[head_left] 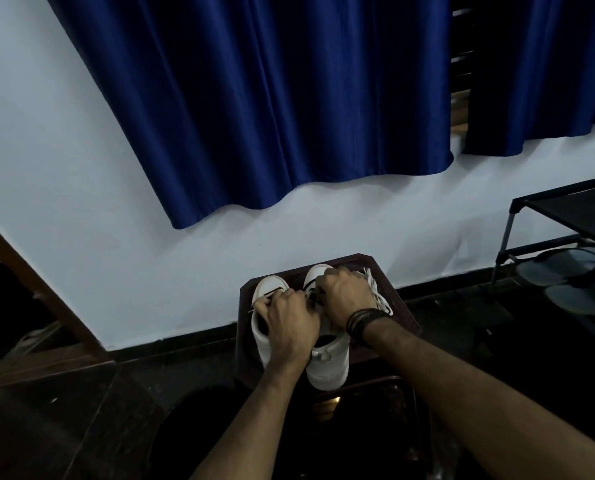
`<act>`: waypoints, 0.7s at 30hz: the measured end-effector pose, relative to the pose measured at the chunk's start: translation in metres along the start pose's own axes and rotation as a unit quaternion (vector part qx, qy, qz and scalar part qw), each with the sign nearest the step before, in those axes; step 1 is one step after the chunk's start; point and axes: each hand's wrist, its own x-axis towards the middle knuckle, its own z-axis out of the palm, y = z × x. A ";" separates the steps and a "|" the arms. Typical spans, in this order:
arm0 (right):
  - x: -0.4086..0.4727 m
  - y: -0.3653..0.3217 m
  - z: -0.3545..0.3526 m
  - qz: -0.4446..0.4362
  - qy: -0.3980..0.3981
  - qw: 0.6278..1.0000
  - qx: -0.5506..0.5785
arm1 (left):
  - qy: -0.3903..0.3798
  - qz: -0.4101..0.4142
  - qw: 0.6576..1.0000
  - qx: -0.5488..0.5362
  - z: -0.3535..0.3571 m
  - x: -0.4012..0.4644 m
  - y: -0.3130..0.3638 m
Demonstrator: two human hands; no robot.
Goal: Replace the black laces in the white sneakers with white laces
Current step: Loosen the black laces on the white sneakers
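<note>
Curling over the white sneakers (327, 368), left hand (289, 320) and right hand (344, 296) pinch black laces (311, 301).

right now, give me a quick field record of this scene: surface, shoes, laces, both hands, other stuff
surface: dark stool by the white wall
shoes: two white sneakers side by side on the stool, toes toward the wall
black laces: still threaded in the sneakers
white laces: bundled on the stool, right of the sneakers
left hand: fingers curled at the lace area
right hand: fingers curled at the lace area; dark bands on the wrist
other: blue curtain; rack with sandals at right
</note>
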 end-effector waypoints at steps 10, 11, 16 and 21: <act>-0.015 0.003 0.006 0.210 0.124 0.923 0.297 | 0.051 -0.039 0.998 -0.006 0.008 -0.007 -0.004; -0.015 0.003 0.005 0.199 0.123 0.923 0.305 | 0.051 -0.040 0.998 -0.004 0.008 -0.008 -0.003; -0.009 0.010 -0.010 0.024 -0.017 0.978 0.206 | 0.048 -0.046 0.998 0.000 0.008 -0.009 -0.003; -0.003 0.021 -0.026 -0.020 0.031 0.999 0.012 | 0.055 -0.055 0.997 0.005 0.007 -0.010 0.000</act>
